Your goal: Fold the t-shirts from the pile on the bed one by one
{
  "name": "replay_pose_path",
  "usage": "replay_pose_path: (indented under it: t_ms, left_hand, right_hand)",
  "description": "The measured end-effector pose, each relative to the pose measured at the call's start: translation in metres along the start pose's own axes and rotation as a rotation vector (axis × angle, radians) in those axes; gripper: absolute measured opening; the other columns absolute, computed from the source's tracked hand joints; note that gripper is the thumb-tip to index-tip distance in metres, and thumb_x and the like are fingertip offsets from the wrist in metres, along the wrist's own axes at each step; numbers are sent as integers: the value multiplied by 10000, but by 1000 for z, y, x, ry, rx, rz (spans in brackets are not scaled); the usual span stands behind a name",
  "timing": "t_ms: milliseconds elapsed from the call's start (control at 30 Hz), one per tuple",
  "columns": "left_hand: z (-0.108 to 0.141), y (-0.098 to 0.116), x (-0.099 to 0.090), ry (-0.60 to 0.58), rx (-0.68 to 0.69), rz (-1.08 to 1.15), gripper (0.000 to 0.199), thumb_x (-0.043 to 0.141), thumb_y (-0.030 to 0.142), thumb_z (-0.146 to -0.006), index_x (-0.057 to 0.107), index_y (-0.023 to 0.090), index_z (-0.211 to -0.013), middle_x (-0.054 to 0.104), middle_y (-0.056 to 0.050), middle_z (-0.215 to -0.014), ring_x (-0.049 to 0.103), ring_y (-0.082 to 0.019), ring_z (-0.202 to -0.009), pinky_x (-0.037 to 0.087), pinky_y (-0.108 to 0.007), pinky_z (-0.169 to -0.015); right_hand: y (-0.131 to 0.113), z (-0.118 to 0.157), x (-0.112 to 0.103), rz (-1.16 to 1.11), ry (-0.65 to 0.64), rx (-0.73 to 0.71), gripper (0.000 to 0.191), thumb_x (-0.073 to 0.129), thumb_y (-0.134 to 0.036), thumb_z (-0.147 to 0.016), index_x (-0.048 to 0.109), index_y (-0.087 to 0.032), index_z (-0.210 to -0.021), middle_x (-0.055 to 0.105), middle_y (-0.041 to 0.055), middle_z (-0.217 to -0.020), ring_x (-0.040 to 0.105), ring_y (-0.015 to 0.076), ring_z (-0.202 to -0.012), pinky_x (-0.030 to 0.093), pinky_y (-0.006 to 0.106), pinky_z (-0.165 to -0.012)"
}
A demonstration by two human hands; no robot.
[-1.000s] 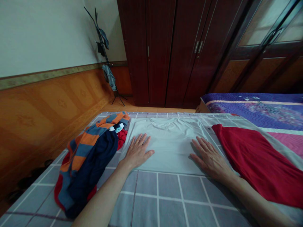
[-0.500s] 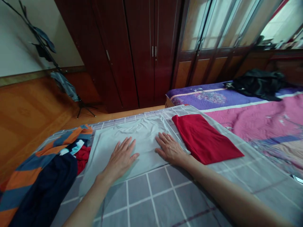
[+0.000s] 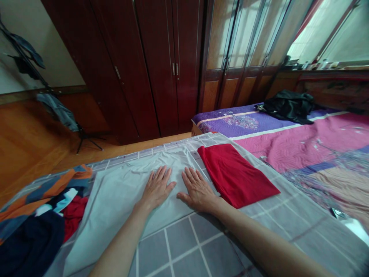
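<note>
A white shirt (image 3: pixel 115 196) lies spread out on the grey checked cloth (image 3: pixel 184 240). My left hand (image 3: pixel 158 188) rests palm down on its middle, fingers stretched out. Close by on the right, my right hand (image 3: pixel 197 190) also lies flat on the shirt, near its right edge, with the thumb pointing toward the left hand. Neither hand grips the fabric. Just beyond the shirt's right side is a folded red garment (image 3: pixel 238 175), which neither hand touches.
On the left is a pile with an orange and blue striped garment (image 3: pixel 52 188), dark blue clothing (image 3: pixel 31 238) and a red piece (image 3: pixel 74 215). A purple and pink bed (image 3: pixel 288 148) with a black garment (image 3: pixel 288 107) stands at right. Wardrobes (image 3: pixel 161 69) line the back.
The view has turned to the right. My two hands have come closer together on the white shirt, both still flat. The red garment has stayed in place beside it.
</note>
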State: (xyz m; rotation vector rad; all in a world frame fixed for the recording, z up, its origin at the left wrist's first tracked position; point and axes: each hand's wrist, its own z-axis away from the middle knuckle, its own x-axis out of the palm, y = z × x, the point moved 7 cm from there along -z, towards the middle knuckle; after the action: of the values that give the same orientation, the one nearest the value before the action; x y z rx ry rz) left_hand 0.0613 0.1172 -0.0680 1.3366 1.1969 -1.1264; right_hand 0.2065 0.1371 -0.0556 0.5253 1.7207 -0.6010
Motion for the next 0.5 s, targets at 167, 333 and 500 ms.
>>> replay_pose_path:
  t_ms: [167, 333, 500]
  left_hand:
    - [0, 2, -4, 25, 7, 21, 593, 295, 510, -943, 274, 211, -1455, 240, -71, -1527, 170, -235, -1415, 153, -491, -1143]
    - [1, 1, -13, 122, 3, 66, 544, 319, 459, -951, 344, 185, -1421, 278, -88, -1513, 194, -241, -1408, 191, -486, -1132]
    - [2, -9, -18, 182, -64, 97, 453, 292, 342, -969, 453, 149, -1345, 393, -116, -1450, 288, -248, -1369, 221, -464, -1123]
  right_hand:
    - [-7, -1, -6, 44, 10, -24, 765, 390, -601, -885, 329, -62, -1424, 239, 187, -1502, 136, 312, -1403, 128, 489, -1136]
    - [-10, -2, -7, 91, -11, -62, 721, 418, -554, -896, 307, -92, -1438, 218, 173, -1511, 151, 303, -1401, 163, 486, -1128]
    - [15, -16, -11, 141, -85, 57, 695, 355, -574, -912, 412, -63, -1378, 373, 198, -1438, 323, 328, -1335, 273, 474, -1081]
